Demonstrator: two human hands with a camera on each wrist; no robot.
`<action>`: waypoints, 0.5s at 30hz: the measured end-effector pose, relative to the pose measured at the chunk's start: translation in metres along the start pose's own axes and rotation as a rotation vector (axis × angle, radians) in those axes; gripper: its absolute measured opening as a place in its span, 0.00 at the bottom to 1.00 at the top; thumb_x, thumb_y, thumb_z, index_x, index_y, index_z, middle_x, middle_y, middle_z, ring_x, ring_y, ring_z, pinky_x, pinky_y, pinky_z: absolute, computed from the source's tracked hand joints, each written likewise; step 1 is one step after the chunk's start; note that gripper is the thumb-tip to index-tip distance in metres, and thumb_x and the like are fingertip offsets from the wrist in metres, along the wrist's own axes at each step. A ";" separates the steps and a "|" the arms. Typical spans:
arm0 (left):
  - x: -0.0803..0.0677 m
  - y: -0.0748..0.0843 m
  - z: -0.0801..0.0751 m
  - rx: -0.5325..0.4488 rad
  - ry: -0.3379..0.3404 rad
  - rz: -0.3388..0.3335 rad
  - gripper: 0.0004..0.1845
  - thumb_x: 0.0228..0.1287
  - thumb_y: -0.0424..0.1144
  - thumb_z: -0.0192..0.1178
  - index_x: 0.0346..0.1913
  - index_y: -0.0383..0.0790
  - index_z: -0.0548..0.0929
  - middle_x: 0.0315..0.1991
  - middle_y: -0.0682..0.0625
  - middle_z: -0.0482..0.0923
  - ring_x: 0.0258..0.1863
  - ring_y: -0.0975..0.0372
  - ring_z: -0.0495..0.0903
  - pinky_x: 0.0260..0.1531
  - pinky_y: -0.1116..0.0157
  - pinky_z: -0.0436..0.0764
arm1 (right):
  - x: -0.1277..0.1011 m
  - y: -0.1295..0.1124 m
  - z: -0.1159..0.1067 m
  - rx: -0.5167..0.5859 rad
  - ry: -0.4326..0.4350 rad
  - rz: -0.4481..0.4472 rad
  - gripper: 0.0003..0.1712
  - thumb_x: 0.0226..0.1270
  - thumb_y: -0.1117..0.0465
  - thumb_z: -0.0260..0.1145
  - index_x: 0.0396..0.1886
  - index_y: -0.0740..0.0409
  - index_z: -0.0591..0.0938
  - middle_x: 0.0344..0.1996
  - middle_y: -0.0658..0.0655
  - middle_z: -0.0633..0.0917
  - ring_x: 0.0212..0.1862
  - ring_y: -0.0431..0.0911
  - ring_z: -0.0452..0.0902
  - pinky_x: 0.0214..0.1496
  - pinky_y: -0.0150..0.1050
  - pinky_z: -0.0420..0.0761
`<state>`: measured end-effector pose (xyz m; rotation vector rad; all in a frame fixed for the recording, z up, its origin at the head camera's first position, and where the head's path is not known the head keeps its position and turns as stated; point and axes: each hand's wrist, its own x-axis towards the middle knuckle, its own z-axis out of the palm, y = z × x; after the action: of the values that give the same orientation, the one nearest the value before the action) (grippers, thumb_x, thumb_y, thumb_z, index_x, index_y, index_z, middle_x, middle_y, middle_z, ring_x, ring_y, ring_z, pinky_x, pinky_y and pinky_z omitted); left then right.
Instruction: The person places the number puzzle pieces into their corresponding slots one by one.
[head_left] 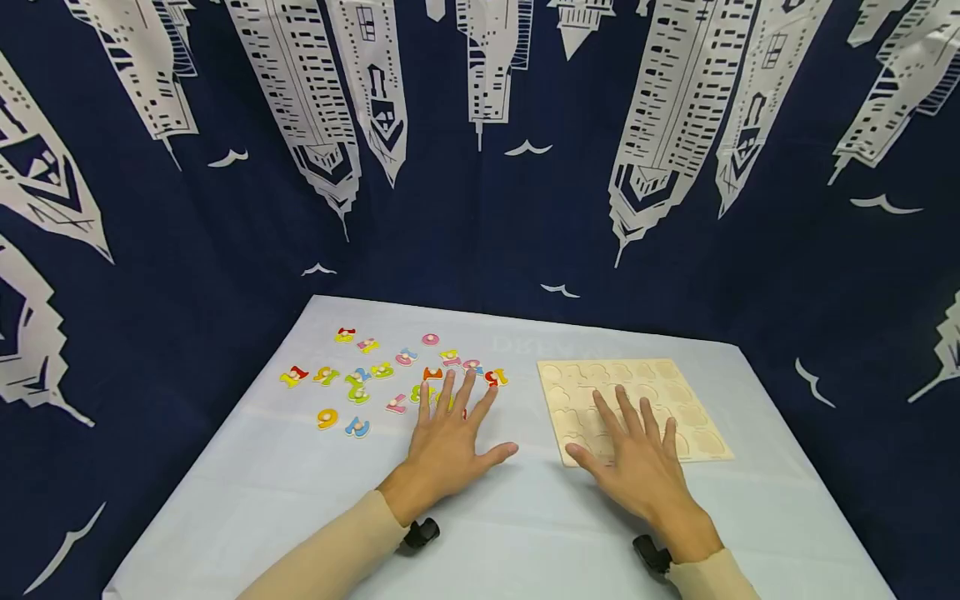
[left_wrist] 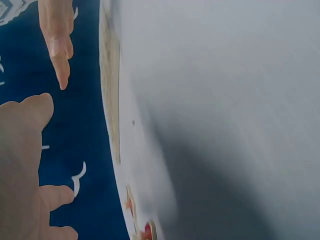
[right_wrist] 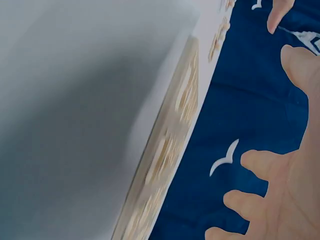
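Left hand (head_left: 447, 442): fingers spread flat, holding nothing, fingertips on the coloured number pieces (head_left: 390, 375) scattered toward the counter's (head_left: 300, 500) far left. Right hand (head_left: 641, 467): fingers extended, gripping nothing, resting on the wooden puzzle board (head_left: 637, 379) near the far right edge.

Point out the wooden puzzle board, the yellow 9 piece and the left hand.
wooden puzzle board (head_left: 701, 398), head view, bare right part.
yellow 9 piece (head_left: 327, 418), head view, its middle.
left hand (head_left: 446, 442), head view, back of hand.
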<state>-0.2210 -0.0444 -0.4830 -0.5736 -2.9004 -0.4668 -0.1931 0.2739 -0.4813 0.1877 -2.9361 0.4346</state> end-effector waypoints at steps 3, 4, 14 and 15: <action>0.005 0.010 0.005 0.002 -0.053 0.050 0.50 0.81 0.81 0.54 0.95 0.59 0.65 0.99 0.44 0.48 0.99 0.38 0.42 0.93 0.24 0.42 | -0.001 0.016 -0.007 0.019 -0.024 0.025 0.61 0.80 0.17 0.63 0.98 0.43 0.60 0.97 0.67 0.54 0.93 0.83 0.45 0.87 0.91 0.40; 0.006 0.013 0.007 0.005 -0.069 0.065 0.50 0.81 0.80 0.54 0.94 0.59 0.65 0.99 0.44 0.49 0.99 0.38 0.43 0.93 0.24 0.42 | 0.000 0.022 -0.009 0.020 -0.032 0.031 0.61 0.80 0.17 0.62 0.98 0.44 0.60 0.97 0.68 0.53 0.93 0.84 0.46 0.86 0.92 0.40; 0.018 0.033 0.023 0.047 -0.239 0.258 0.44 0.85 0.76 0.56 0.94 0.64 0.66 0.98 0.50 0.54 0.99 0.44 0.50 0.94 0.28 0.48 | 0.006 0.082 -0.027 0.039 -0.118 0.102 0.62 0.82 0.21 0.64 0.96 0.58 0.61 0.94 0.78 0.52 0.88 0.92 0.43 0.80 0.97 0.43; 0.018 0.034 0.024 0.043 -0.266 0.283 0.43 0.85 0.75 0.56 0.94 0.65 0.66 0.98 0.51 0.55 0.99 0.45 0.51 0.95 0.29 0.48 | 0.007 0.087 -0.028 0.036 -0.124 0.111 0.62 0.82 0.21 0.64 0.95 0.60 0.62 0.93 0.80 0.52 0.88 0.93 0.43 0.79 0.98 0.44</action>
<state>-0.2265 -0.0007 -0.4925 -1.0962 -2.9903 -0.3072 -0.2087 0.3645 -0.4777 0.0575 -3.0726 0.5097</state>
